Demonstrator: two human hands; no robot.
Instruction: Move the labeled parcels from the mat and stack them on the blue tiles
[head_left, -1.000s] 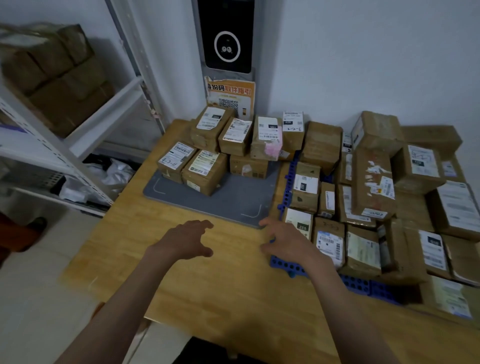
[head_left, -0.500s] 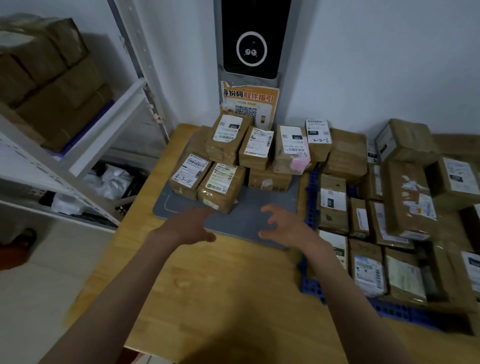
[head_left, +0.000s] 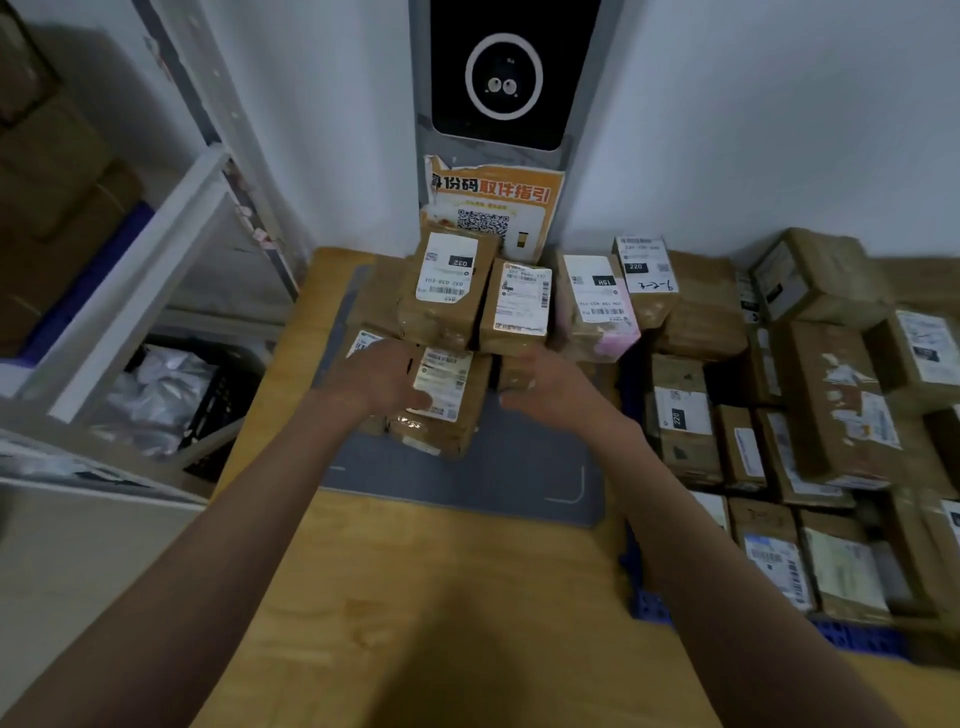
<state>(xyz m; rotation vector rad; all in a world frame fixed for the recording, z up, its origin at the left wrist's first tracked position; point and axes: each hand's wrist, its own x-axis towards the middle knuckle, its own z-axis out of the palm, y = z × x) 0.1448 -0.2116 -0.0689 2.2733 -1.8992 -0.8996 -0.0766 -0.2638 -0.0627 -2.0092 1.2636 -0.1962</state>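
Observation:
Several brown labeled parcels are piled on the far half of the grey mat (head_left: 467, 483). The front parcel (head_left: 441, 415) lies nearest me with its white label up. My left hand (head_left: 376, 382) rests at its left side, thumb lying across the label's edge. My right hand (head_left: 548, 387) is at its right side, its relaxed fingers reaching the low parcel (head_left: 511, 374) behind. Neither hand plainly grips anything. Two taller parcels (head_left: 447, 291) stand just beyond my fingers. To the right, blue tiles (head_left: 857, 639) show under many stacked parcels (head_left: 831, 405).
The mat lies on a wooden table (head_left: 415, 623). A white metal shelf (head_left: 156, 249) with cartons stands at the left, above a black crate of white bags (head_left: 166, 395). A black wall terminal (head_left: 501, 78) with an orange notice (head_left: 493, 208) rises behind the pile.
Both hands moved forward from the table's near part over the mat to the front parcel. The view shifted closer to the pile.

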